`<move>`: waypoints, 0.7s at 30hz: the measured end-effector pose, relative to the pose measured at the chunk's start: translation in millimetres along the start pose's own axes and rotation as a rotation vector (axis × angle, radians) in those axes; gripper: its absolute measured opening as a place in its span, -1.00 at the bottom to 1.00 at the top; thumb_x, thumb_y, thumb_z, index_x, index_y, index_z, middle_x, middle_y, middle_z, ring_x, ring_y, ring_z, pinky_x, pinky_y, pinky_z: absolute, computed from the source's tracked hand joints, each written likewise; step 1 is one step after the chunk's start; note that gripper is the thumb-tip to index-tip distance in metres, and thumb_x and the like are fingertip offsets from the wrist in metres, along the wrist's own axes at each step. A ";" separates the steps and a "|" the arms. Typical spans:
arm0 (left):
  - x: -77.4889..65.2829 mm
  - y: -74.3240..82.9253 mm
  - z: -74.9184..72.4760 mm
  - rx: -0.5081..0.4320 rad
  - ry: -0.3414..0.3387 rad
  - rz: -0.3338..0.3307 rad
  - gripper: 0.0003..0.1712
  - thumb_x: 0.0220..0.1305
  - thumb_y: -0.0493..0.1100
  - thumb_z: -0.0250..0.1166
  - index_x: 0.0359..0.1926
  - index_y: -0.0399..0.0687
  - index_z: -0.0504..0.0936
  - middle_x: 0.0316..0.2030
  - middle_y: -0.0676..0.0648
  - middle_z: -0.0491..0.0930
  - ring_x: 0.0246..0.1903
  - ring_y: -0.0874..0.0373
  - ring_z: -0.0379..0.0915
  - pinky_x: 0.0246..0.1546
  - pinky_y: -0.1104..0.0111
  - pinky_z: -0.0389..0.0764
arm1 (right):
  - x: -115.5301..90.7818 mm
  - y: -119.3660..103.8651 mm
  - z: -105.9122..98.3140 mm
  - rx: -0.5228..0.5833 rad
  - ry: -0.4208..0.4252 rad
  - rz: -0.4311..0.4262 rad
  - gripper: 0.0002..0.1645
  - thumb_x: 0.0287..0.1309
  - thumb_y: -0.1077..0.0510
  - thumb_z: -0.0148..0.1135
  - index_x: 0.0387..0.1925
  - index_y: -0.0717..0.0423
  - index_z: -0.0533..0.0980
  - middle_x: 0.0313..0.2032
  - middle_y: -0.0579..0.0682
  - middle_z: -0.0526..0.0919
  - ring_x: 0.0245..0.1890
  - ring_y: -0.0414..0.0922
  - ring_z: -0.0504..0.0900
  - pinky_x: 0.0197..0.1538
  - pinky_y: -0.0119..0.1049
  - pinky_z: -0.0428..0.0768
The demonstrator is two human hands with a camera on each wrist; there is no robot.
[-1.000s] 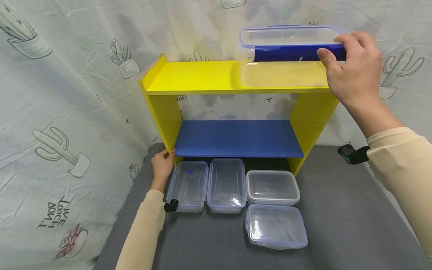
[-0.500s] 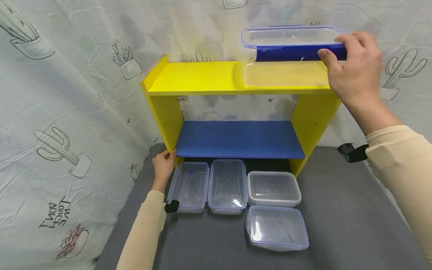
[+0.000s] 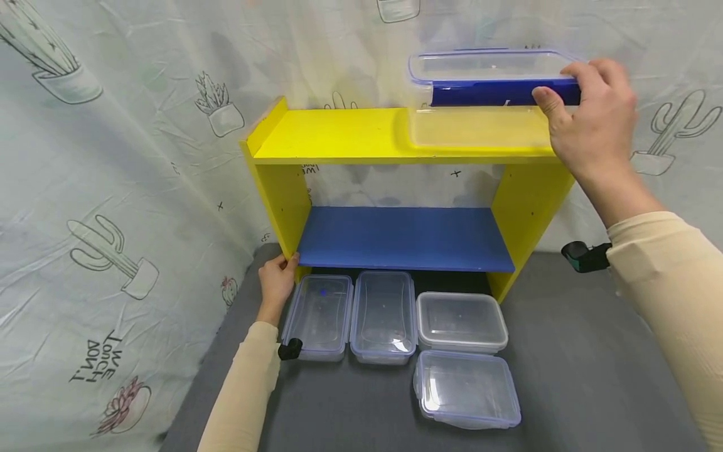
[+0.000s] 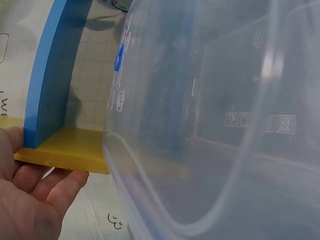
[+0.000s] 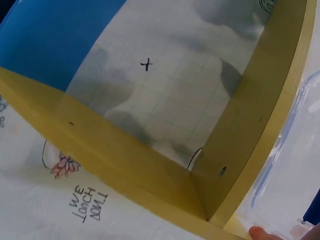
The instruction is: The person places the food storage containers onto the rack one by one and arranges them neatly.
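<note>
A clear lidded food container (image 3: 486, 94) with a dark blue front clip rests at the right of the yellow top board of the shelf unit (image 3: 339, 132). My right hand (image 3: 595, 119) grips its right end, thumb on the blue clip and fingers over the lid. Low on the unit's left side panel, my left hand (image 3: 275, 282) pinches the yellow edge between thumb and fingers. In the left wrist view, those fingers (image 4: 65, 190) lie under the yellow panel beside the blue shelf (image 4: 47, 95). Only a fingertip (image 5: 257, 232) of my right hand shows in the right wrist view.
On the grey surface (image 3: 576, 351) before the unit lie two upright-set containers (image 3: 319, 314) side by side, a white-rimmed container (image 3: 462, 320) and another blue-rimmed container (image 3: 469, 389). The blue middle shelf (image 3: 403, 238) spans the unit. A cactus-print curtain (image 3: 152, 188) hangs behind and left.
The head view has tilted slightly, so the unit and containers sit a little lower and further right. Both hands keep their holds; the container stays on the top board.
</note>
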State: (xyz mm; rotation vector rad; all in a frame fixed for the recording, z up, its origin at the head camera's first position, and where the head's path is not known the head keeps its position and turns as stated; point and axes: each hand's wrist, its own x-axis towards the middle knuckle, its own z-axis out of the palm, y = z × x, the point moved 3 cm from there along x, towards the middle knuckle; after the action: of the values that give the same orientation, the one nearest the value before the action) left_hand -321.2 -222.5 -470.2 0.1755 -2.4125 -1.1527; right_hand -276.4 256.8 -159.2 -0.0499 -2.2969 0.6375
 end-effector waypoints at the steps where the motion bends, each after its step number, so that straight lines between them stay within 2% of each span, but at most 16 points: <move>1: -0.2 0.3 0.3 0.000 -0.001 0.003 -0.63 0.35 0.01 0.24 -0.29 -0.22 0.76 -0.44 -0.22 0.74 -0.48 -0.08 0.61 -0.54 0.41 0.46 | 0.2 1.0 -0.3 0.005 0.006 -0.004 -0.32 0.35 -0.20 0.04 0.31 0.12 0.37 0.31 0.18 0.33 0.35 0.09 0.26 0.43 -0.03 0.20; 5: -0.8 0.9 0.1 -0.003 -0.005 0.006 -0.63 0.36 0.01 0.23 -0.30 -0.22 0.75 -0.46 -0.25 0.73 -0.52 -0.05 0.57 -0.56 0.41 0.42 | 1.3 3.6 -1.9 0.007 -0.009 -0.018 -0.35 0.36 -0.17 0.06 0.33 0.09 0.36 0.40 0.15 0.27 0.44 0.06 0.18 0.48 -0.03 0.12; 9: -1.7 0.9 0.5 -0.001 -0.002 -0.005 -0.62 0.36 0.02 0.22 -0.33 -0.21 0.74 -0.51 -0.24 0.71 -0.58 0.00 0.48 -0.59 0.40 0.38 | 1.0 7.7 -5.0 0.008 -0.049 -0.004 -0.31 0.37 -0.16 -0.02 0.43 0.03 0.24 0.50 0.05 0.11 0.53 -0.04 0.01 0.53 -0.08 -0.03; 14: -2.0 1.2 2.4 -0.004 -0.005 0.006 -0.61 0.37 0.02 0.21 -0.33 -0.22 0.73 -0.50 -0.24 0.71 -0.55 -0.02 0.51 -0.58 0.37 0.40 | -1.6 18.6 -15.5 0.090 0.042 0.008 -0.25 0.29 -0.16 0.01 0.42 0.05 0.23 0.46 0.00 0.21 0.50 -0.14 0.08 0.52 -0.28 -0.05; 16: -2.1 0.9 2.6 -0.003 0.003 0.011 -0.61 0.36 0.02 0.21 -0.34 -0.23 0.73 -0.50 -0.24 0.71 -0.54 -0.05 0.53 -0.57 0.37 0.41 | -3.3 22.9 -20.5 0.116 0.111 0.015 -0.27 0.24 -0.16 0.04 0.38 0.01 0.28 0.40 0.00 0.29 0.40 -0.17 0.23 0.47 -0.32 0.05; 18: -2.1 0.5 2.1 0.000 0.011 0.015 -0.61 0.36 0.01 0.22 -0.35 -0.24 0.73 -0.50 -0.24 0.71 -0.54 -0.07 0.54 -0.57 0.37 0.42 | -5.3 27.0 -25.1 0.127 0.168 0.039 -0.30 0.21 -0.17 0.05 0.36 -0.08 0.29 0.34 -0.06 0.33 0.23 -0.29 0.32 0.38 -0.38 0.13; 21: -1.1 0.5 1.4 0.007 0.014 0.019 -0.61 0.36 0.01 0.22 -0.35 -0.23 0.73 -0.50 -0.24 0.70 -0.55 -0.06 0.53 -0.59 0.38 0.41 | -8.2 31.8 -30.9 0.133 0.226 0.092 -0.36 0.22 -0.18 0.03 0.32 -0.16 0.30 0.21 -0.24 0.33 -0.02 -0.50 0.21 0.21 -0.42 0.19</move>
State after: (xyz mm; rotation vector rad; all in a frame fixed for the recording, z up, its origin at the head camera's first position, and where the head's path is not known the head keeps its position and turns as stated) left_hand -320.8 -220.8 -471.0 0.1612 -2.4014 -1.1312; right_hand -254.4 296.2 -160.6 -0.1575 -2.0400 0.7892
